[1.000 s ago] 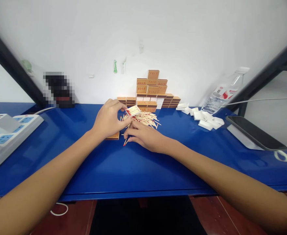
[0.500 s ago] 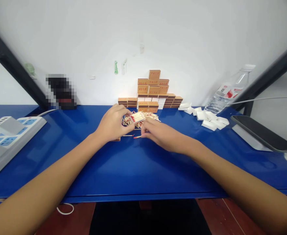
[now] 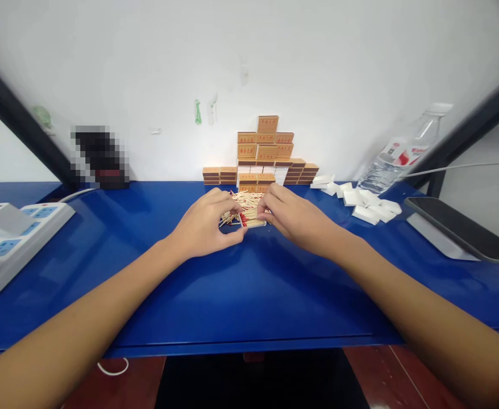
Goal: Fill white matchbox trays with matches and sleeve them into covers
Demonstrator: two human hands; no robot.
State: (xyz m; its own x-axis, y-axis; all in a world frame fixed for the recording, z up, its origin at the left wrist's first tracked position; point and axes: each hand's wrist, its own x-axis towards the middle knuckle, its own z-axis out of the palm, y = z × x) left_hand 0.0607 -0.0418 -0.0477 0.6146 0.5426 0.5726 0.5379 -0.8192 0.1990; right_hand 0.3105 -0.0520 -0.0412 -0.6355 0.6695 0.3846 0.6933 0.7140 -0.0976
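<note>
A small white matchbox tray [image 3: 252, 218] filled with red-tipped matches sits between my two hands on the blue table [image 3: 241, 289]. My left hand [image 3: 207, 224] pinches its left end, fingers curled. At the tray's right end my right hand [image 3: 294, 216] also has its fingers closed on it. Just behind the hands lies a loose pile of matches [image 3: 245, 200]. Further back, brown matchboxes [image 3: 266, 154] are stacked against the wall.
Several empty white trays [image 3: 362, 204] lie to the right, by a lying water bottle [image 3: 396, 159]. A dark phone [image 3: 462, 228] rests at the far right. A white power strip [image 3: 6, 236] occupies the left edge. A pixelated dark object [image 3: 100, 156] stands at the back left.
Both hands have drawn together around the match tray, which came down to the table. My right hand moved up from picking a loose match to the tray's right end.
</note>
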